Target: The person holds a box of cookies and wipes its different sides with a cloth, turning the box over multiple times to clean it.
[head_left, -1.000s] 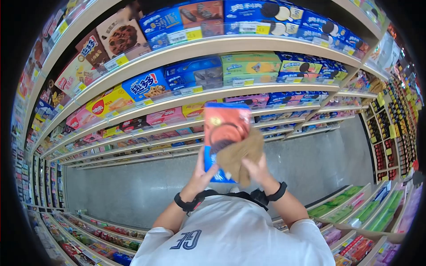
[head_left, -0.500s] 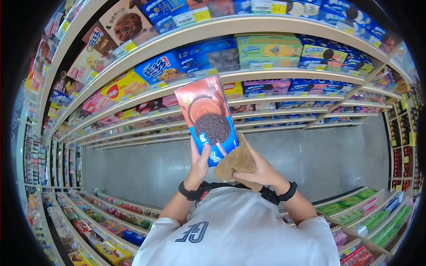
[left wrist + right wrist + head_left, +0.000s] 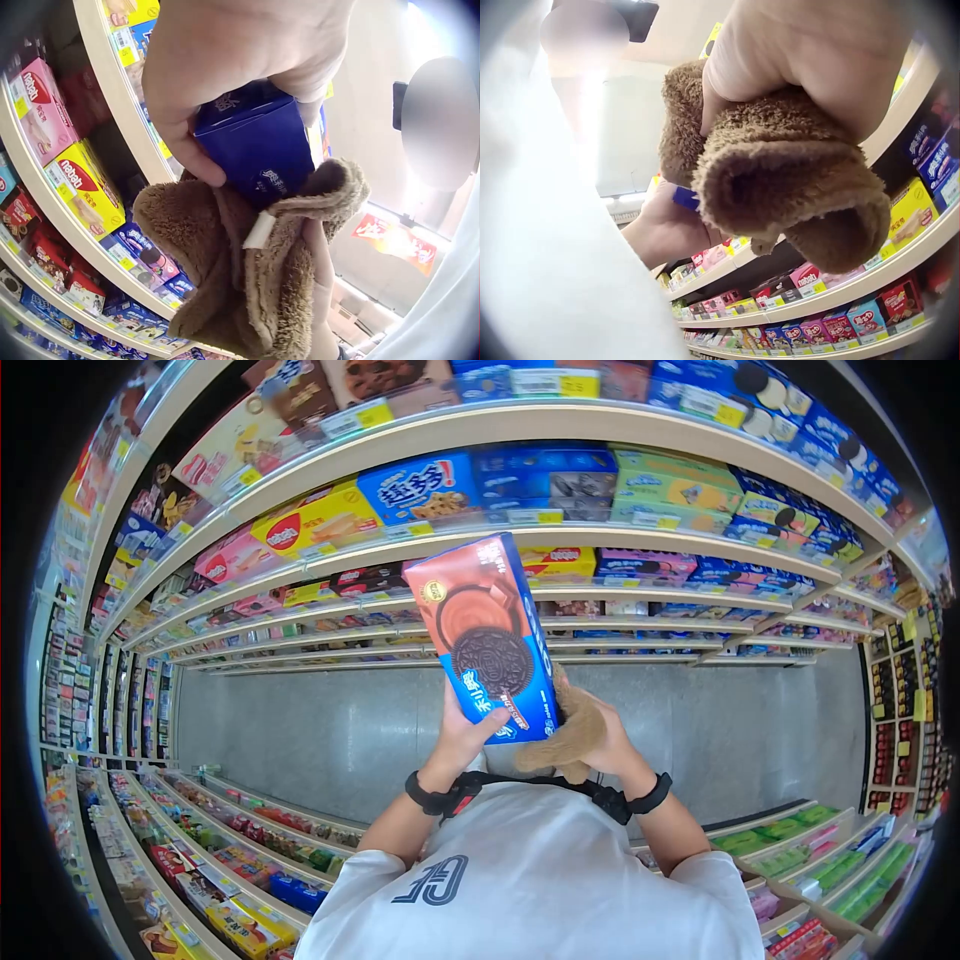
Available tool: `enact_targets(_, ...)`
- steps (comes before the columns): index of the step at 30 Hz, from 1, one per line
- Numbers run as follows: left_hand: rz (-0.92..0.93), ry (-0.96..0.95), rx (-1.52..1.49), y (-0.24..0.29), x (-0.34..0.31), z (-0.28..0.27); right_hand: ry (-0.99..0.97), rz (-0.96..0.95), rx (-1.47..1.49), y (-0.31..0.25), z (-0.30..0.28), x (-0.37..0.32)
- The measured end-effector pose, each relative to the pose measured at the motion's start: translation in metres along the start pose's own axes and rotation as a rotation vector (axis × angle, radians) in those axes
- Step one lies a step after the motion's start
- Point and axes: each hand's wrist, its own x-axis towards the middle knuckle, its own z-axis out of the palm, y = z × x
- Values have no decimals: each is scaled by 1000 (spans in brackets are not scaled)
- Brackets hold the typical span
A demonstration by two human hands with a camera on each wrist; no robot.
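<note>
A blue and brown cookie box (image 3: 490, 650), with a dark sandwich cookie printed on its front, stands tilted before the chest in the head view. My left hand (image 3: 462, 732) grips its lower left part, the thumb over the front face. In the left wrist view the blue end of the box shows below that hand (image 3: 240, 52). My right hand (image 3: 608, 740) holds a bunched brown plush cloth (image 3: 580, 732) against the lower right side of the box. A white tag (image 3: 259, 230) shows on the cloth. In the right wrist view the cloth hangs in folds under the right hand (image 3: 802, 60).
Curved-looking shelves (image 3: 620, 435) full of cookie and wafer boxes stand in front, among them a blue box (image 3: 418, 488) and a green box (image 3: 675, 480). Grey floor (image 3: 300, 720) lies below. More low shelves (image 3: 250, 850) of packets flank the body.
The box was upright and blurred, and now leans left with its front in clear view. The cloth has moved from over the lower front to the right side and bottom edge.
</note>
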Motion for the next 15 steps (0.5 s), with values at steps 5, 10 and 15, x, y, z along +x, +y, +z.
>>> enact_targets(5,-21,-44,4,20,6,-67,-4,232,317,27,48,23)
enact_targets(10,-25,-243,198,33,12,-142,325,269,437,14,116,74)
enact_targets(15,61,-238,410,47,17,-192,338,225,372,-24,157,129)
